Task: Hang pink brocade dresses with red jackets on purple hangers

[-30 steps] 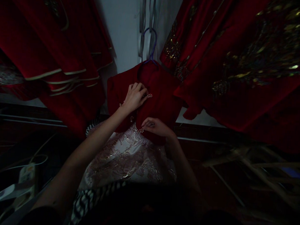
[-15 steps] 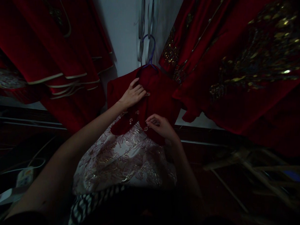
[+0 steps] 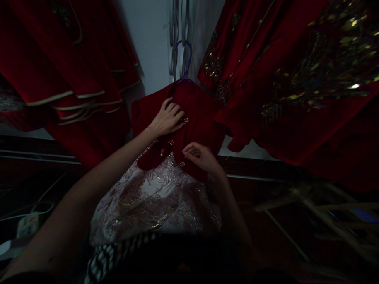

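A small dark red jacket hangs on a purple hanger against a white wall, over a pale brocade skirt. My left hand lies on the jacket's front near the collar, fingers bent and pressed on the cloth beside a sparkling button. My right hand is lower down, its fingers pinched on the jacket's front edge near another sparkling button.
Long red garments with pale trim hang at the left. Red garments with gold embroidery hang at the right. A white power strip with cables lies on the dark floor at the lower left. Pale rods lie at the right.
My left hand has flattened and spread slightly on the jacket near the collar. My right hand has shifted a little up along the front edge. The view has drifted slightly.
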The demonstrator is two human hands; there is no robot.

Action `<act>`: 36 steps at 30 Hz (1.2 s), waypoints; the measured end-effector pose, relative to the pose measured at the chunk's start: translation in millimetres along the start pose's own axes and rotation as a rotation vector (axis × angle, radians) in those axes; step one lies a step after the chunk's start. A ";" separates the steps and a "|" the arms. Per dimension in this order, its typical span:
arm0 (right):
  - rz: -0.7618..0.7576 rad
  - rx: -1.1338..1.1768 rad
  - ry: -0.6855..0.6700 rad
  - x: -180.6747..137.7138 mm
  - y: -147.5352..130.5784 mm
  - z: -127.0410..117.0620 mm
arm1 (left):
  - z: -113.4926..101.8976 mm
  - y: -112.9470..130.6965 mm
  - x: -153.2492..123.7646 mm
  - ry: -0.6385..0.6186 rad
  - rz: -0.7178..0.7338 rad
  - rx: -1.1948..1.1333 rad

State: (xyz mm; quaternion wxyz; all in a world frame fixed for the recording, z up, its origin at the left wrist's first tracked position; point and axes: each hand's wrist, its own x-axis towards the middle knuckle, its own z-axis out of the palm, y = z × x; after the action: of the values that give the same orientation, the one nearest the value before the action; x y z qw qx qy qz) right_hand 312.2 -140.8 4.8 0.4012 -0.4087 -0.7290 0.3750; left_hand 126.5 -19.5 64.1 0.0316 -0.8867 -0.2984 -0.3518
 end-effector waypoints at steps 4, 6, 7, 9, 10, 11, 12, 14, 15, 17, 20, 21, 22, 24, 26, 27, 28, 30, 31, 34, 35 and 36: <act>0.000 -0.006 -0.010 -3.2 0.2 0.9 | 3.8 1.3 -4.0 -0.028 0.033 0.095; -0.015 0.002 0.017 0.2 0.1 1.6 | 4.9 0.3 -6.8 -0.034 0.031 0.109; -0.026 0.017 0.052 5.2 -0.5 2.1 | 5.5 -0.5 -8.3 -0.034 0.020 0.113; -0.057 0.057 0.145 23.5 -3.1 4.1 | 7.1 -2.4 -11.6 -0.019 -0.017 0.122; -0.073 0.072 0.197 36.6 -5.1 5.9 | 8.3 -3.4 -13.3 -0.007 -0.040 0.127; -0.090 0.073 0.224 51.7 -7.5 8.3 | 9.8 -4.5 -15.1 0.007 -0.060 0.133; -0.103 0.060 0.245 67.8 -10.0 11.4 | 11.4 -5.5 -16.9 0.018 -0.077 0.142; -0.120 0.015 0.275 98.8 -14.3 19.0 | 13.8 -7.6 -20.2 0.026 -0.099 0.171; -0.127 -0.019 0.283 111.5 -15.6 22.8 | 14.0 -8.7 -21.8 0.021 -0.104 0.188; -0.118 -0.085 0.265 127.6 -16.3 28.3 | 11.2 -11.4 -25.1 0.009 -0.108 0.205; -0.028 -0.184 0.304 127.8 -14.5 27.6 | 0.0 -16.6 -31.1 0.034 -0.124 0.159; 0.015 -0.224 0.349 123.6 -13.8 25.3 | -4.1 -18.1 -33.3 0.064 -0.135 0.131; 0.059 -0.271 0.402 118.6 -13.2 22.5 | -7.5 -19.1 -35.4 0.107 -0.149 0.102; 0.132 -0.381 0.506 109.8 -12.3 17.4 | -10.1 -18.4 -38.4 0.220 -0.185 0.060; 0.168 -0.492 0.577 105.5 -11.3 14.4 | -5.7 -12.9 -38.6 0.312 -0.252 0.080; 0.166 -0.540 0.601 105.3 -10.5 13.4 | -1.4 -8.7 -37.4 0.325 -0.301 0.120; 0.154 -0.580 0.623 106.2 -9.3 12.2 | 3.8 -4.0 -35.7 0.315 -0.357 0.173; 0.119 -0.632 0.665 109.1 -6.0 7.8 | 14.2 4.6 -31.1 0.245 -0.469 0.286; 0.103 -0.649 0.683 110.3 -4.0 4.0 | 18.0 7.3 -28.9 0.205 -0.514 0.332; 0.069 -0.683 0.703 110.5 3.1 -14.4 | 19.8 6.7 -25.0 0.130 -0.584 0.410; 0.056 -0.696 0.692 109.6 5.4 -22.2 | 17.0 4.0 -25.0 0.117 -0.593 0.421; 0.042 -0.710 0.670 108.5 7.5 -30.4 | 12.8 0.6 -25.5 0.107 -0.598 0.426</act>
State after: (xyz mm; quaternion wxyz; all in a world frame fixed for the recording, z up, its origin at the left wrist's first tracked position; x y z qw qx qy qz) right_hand 304.2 -34.0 40.5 0.4419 -0.6331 -0.6342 -0.0411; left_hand 119.9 -29.4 38.2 0.1267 -0.7143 -0.6087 -0.3213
